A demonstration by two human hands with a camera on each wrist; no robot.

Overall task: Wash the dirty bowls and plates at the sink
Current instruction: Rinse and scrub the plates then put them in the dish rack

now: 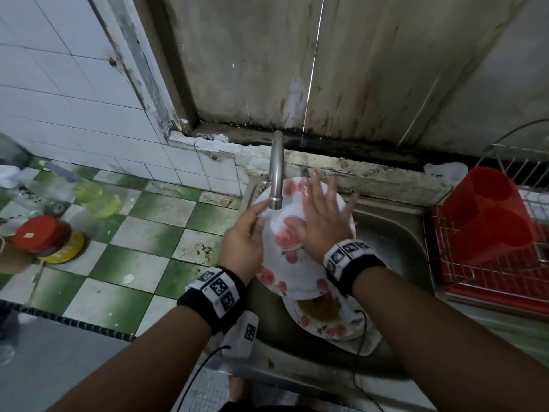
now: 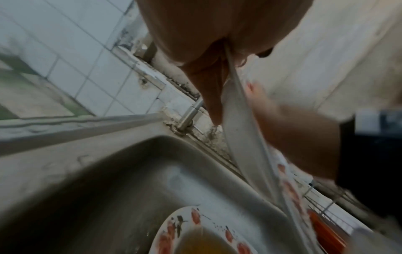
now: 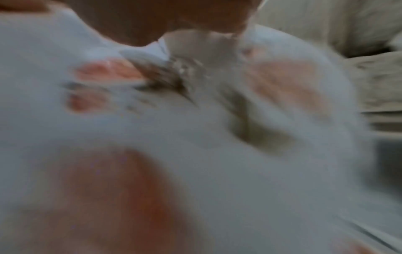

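Below, a steel sink (image 1: 395,233) meets green-checked counter (image 1: 133,263); left hand (image 1: 242,242) pinches plate (image 1: 285,263), right hand (image 1: 323,218) spread.

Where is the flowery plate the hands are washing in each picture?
Head: the held plate is in the middle, tilted under the tap, with the left hand gripping its edge and the right hand flat on it.
Left wrist: seen edge-on, right of centre.
Right wrist: its blurry face fills the picture.
Shared landmark: its pink flowers.

Floral plate (image 1: 292,263) tilted under tap; dirty plate (image 1: 323,322) in sink.
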